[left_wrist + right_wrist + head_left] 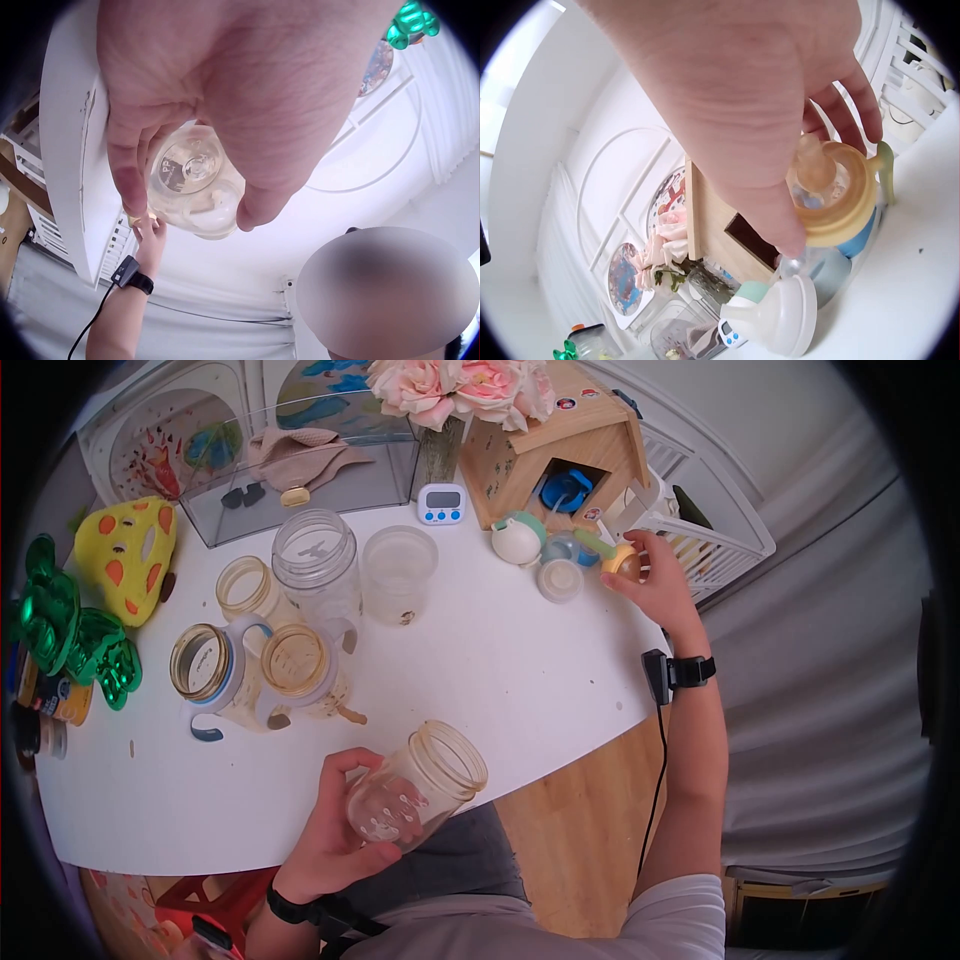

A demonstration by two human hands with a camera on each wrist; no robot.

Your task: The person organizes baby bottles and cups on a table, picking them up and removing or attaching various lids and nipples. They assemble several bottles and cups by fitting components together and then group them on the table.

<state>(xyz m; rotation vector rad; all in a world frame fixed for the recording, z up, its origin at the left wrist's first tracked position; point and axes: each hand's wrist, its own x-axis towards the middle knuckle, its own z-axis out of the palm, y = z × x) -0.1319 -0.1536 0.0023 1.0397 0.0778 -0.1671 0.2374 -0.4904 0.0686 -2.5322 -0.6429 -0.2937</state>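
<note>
The left hand (345,830) grips a clear, empty-looking bottle (405,795) with an amber-tinted neck, tilted over the table's front edge; its base faces the camera in the left wrist view. At the back right, the right hand (655,585) holds a yellow ring-shaped cap with a nipple (840,199), thumb on one side and fingers on the other. Beside it lie a white-and-green cap (518,540), a clear round cap (560,581) and blue-grey pieces. Two handled bottles (200,665) (297,660) stand open at the left.
Open jars (316,560), a frosted cup (400,575) and another bottle (245,588) stand mid-table. Behind are a timer (442,504), a wooden house (545,440), flowers (460,390) and a clear box (300,470). Yellow plush (125,560) and green foil figure (75,630) sit left.
</note>
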